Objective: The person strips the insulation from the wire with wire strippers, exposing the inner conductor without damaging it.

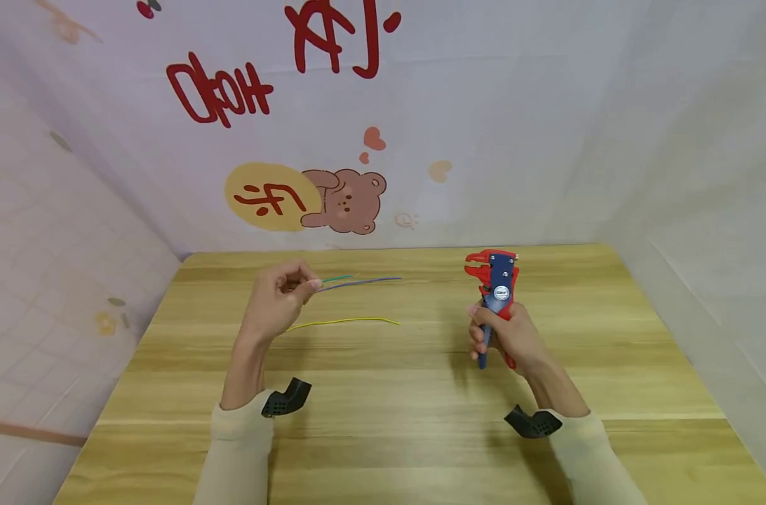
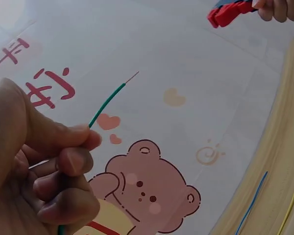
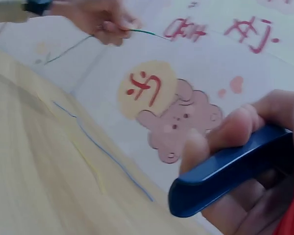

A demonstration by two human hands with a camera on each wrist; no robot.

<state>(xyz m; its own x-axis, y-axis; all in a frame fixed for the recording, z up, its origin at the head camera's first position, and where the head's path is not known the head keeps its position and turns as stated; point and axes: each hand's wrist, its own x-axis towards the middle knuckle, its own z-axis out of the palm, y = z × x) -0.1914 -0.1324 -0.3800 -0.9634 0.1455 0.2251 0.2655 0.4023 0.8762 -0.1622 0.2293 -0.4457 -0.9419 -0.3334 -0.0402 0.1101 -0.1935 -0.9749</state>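
Note:
Thumb and fingertips of my left hand [image 1: 278, 298] pinch a green wire [image 2: 105, 106], held above the table. Bare copper strands [image 2: 132, 77] show at its front end, and in the right wrist view the wire's tail trails out behind the hand. My right hand [image 1: 506, 333] grips a wire stripper [image 1: 499, 277] with a blue body and red jaws by its handles, its head pointing up and away. On the table, a blue wire [image 1: 370, 280] lies beyond a yellow wire [image 1: 351, 320], both near the left hand.
The wooden table [image 1: 383, 421] ends at a pale cloth wall [image 1: 515, 140] printed with a bear, hearts and red characters. More pale cloth rises on the left and right. Black wrist mounts [image 1: 287, 398] sit on both cuffs.

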